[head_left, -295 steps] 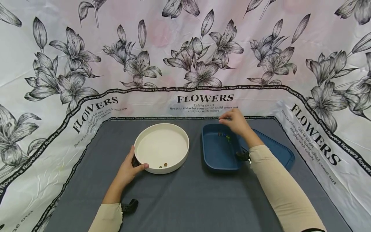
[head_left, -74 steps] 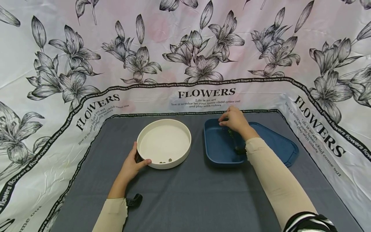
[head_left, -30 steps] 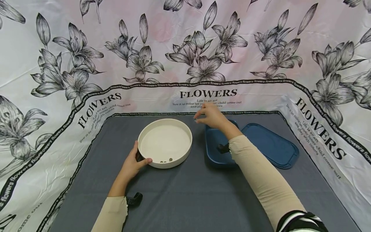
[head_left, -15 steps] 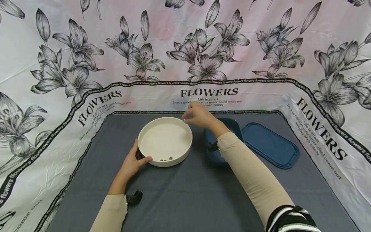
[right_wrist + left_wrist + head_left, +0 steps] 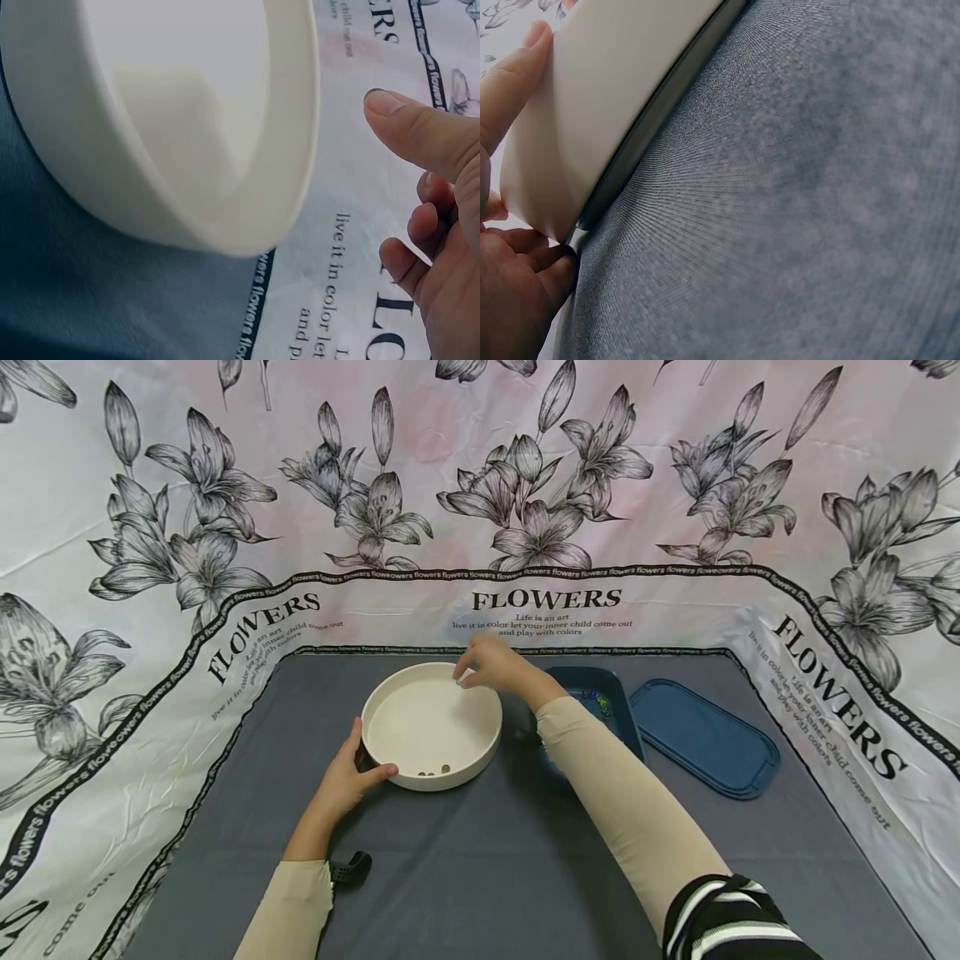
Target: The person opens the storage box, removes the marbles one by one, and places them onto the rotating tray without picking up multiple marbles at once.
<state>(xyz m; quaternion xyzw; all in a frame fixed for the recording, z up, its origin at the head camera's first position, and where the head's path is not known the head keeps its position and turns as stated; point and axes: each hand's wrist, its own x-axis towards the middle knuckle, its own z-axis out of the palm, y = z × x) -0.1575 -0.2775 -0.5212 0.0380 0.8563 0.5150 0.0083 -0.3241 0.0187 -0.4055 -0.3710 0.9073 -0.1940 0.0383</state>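
My left hand (image 5: 352,781) grips the near left side of a round cream dish (image 5: 427,714), thumb at the rim and fingers around the wall. In the left wrist view, fingertips reach the lower edge of the dish wall (image 5: 607,97). A few small brownish beads (image 5: 446,769) lie inside near the front wall. Over the dish's far right rim, my right hand (image 5: 498,668) pinches a tiny pale bead (image 5: 458,682) between thumb and forefinger. In the right wrist view, the thumb (image 5: 412,127) shows beside the dish, and the bead is hidden.
Right of the dish stands a blue rectangular container (image 5: 626,710) with several coloured beads (image 5: 597,699), partly covered by the right forearm. A blue lid (image 5: 705,739) lies flat beside it. Grey cloth (image 5: 450,868) covers the table, and a flower-printed sheet (image 5: 405,618) rises behind.
My right hand has moved left from the blue container to over the dish's far right rim, carrying the tiny bead. The left hand keeps its hold on the dish.
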